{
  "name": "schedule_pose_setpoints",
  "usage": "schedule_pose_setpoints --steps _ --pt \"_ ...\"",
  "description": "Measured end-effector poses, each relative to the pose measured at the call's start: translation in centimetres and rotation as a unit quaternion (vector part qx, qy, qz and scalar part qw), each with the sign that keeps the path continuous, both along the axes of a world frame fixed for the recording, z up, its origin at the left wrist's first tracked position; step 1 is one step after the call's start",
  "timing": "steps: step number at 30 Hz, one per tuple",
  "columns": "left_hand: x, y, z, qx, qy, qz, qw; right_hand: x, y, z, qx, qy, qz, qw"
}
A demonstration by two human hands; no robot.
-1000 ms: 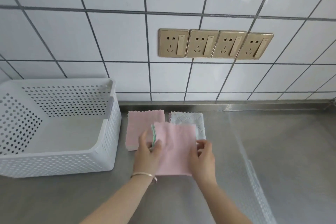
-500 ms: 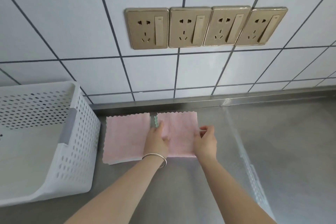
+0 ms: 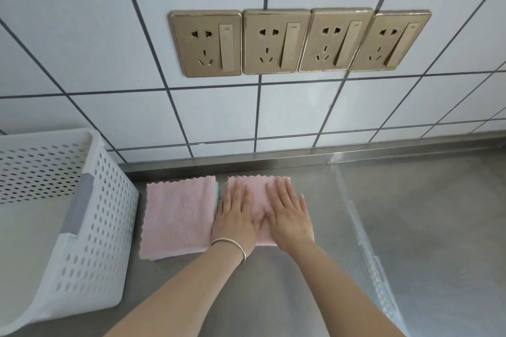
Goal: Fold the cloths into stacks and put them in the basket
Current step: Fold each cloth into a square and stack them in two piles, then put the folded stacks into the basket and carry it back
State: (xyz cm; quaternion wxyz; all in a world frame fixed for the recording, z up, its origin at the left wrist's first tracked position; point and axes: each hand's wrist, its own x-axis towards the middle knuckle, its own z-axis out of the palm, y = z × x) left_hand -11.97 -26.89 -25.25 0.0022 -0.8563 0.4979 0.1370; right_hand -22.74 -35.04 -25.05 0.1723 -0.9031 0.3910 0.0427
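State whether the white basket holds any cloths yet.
None visible: the basket shows a bare floor; both pink stacks lie on the counter beside it.

White tiled wall point(image 3: 82, 44) w/ dark grout, glossy. Four gold socket plates point(image 3: 299, 41) in a row, each w/ rocker switch. Steel countertop point(image 3: 424, 227) below, raised back lip along wall. Bright streak of light across right side.

Head camera looks down, close over the steel counter point(image 3: 410, 227), facing the tiled wall point(image 3: 82, 35).
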Motion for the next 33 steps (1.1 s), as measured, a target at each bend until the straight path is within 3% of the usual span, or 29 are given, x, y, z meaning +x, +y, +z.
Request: schedule_pose_setpoints --steps 5,8,12,15,20,25,30,31,33 --pt "0.4 -0.7 -0.8 -0.002 0.044 0.014 0.999 0.1 -0.5 -0.5 0.05 -0.037 -0.014 0.998" --pt "0.4 -0.5 -0.3 -0.051 0.14 0.077 0.986 0.1 -0.1 -0.3 0.093 -0.134 -0.062 0.985" --pt "0.0 -0.5 0.6 -0.081 0.228 0.169 0.955 0.4 0.9 0.2 0.162 -0.222 -0.243 0.93" --pt "0.0 -0.6 1.0 -0.095 0.272 0.235 0.928 0.6 1.3 0.3 0.209 -0.213 -0.332 0.895" --pt "0.1 -1.1 1.9 -0.102 0.301 0.265 0.91 0.4 -0.1 0.8 0.314 -0.186 -0.413 0.835" --pt "-0.6 -0.9 3.7 -0.093 0.367 0.321 0.868 -1.9 -0.3 2.2 0.433 -0.216 -0.425 0.765" --pt "-1.5 1.4 7.3 -0.105 0.491 0.423 0.754 -4.3 0.9 5.7 0.452 -0.285 -0.409 0.74" --pt "-1.8 2.0 8.4 -0.108 0.5 0.422 0.748 -4.5 1.5 6.9 0.456 -0.298 -0.397 0.739" --pt "-2.0 3.6 11.0 -0.13 0.474 0.393 0.777 -4.6 3.0 9.7 0.459 -0.322 -0.362 0.744"
